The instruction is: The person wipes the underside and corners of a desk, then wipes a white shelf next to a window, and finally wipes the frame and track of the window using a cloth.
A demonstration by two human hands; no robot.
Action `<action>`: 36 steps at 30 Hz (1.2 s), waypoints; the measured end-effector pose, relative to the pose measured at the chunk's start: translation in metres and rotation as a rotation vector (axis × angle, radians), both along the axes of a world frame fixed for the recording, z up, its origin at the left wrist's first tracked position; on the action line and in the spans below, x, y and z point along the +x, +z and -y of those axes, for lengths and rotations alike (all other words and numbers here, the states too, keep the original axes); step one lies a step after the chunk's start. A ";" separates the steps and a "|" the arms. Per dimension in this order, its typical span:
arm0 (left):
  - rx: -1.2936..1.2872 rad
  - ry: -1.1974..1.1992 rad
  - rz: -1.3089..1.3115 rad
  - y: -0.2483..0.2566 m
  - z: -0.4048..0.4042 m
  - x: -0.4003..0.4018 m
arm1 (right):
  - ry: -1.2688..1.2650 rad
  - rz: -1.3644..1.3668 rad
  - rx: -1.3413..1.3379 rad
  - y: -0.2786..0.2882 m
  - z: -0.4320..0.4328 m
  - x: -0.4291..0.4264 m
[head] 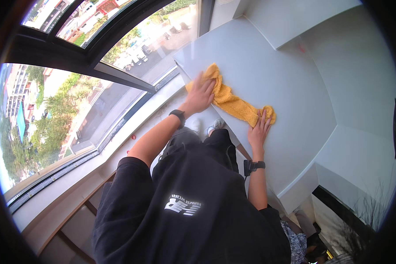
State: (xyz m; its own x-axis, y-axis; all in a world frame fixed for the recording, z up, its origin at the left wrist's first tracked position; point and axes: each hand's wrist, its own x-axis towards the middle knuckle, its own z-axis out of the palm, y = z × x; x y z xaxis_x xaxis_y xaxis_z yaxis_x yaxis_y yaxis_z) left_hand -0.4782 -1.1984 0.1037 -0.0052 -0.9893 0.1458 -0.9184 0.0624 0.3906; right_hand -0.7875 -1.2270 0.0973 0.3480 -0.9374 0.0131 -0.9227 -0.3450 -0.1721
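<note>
A yellow terry cloth (232, 102) stretches in loose folds along the near edge of a smooth white surface (283, 82). My left hand (200, 94), slightly blurred, holds the cloth's far-left end near the window side, with its fingers laid over the fabric. At the cloth's other end, my right hand (260, 130) presses down with fingers spread and holds the bunched fabric against the surface. The underside of the cloth is hidden. A black band (178, 117) is on my left wrist, and a strap with a small black device (250, 166) is on my right.
Large dark-framed windows (125, 79) and a white sill (85, 171) run along my left. White walls (359, 66) enclose the surface on the right. My shoes (216, 125) show below its edge. Part of another person in patterned clothing (295, 237) appears at lower right.
</note>
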 end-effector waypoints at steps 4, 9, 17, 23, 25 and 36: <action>-0.025 -0.095 0.027 -0.001 0.019 -0.040 | -0.086 0.016 -0.024 -0.012 0.061 0.006; -0.085 -0.191 -0.001 -0.003 0.045 -0.067 | 0.029 0.037 0.135 -0.006 0.107 0.054; -0.065 -0.259 0.166 0.013 0.000 -0.009 | 0.265 0.201 0.017 0.015 0.020 0.046; 0.084 0.016 -0.109 0.011 0.005 0.037 | -0.051 0.264 -0.008 0.003 0.020 -0.001; 0.086 0.058 -0.043 0.007 0.020 0.034 | -0.016 0.108 0.006 0.004 0.033 -0.001; 0.176 0.039 -0.017 0.008 0.149 0.039 | 0.083 0.055 -0.050 0.002 0.139 0.017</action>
State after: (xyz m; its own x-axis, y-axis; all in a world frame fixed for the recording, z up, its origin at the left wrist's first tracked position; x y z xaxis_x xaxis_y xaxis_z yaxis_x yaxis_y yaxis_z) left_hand -0.4396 -1.3471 0.1117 0.0347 -0.9989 -0.0300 -0.9119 -0.0440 0.4081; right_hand -0.7709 -1.3656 0.0989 0.4214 -0.9032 0.0808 -0.8803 -0.4289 -0.2026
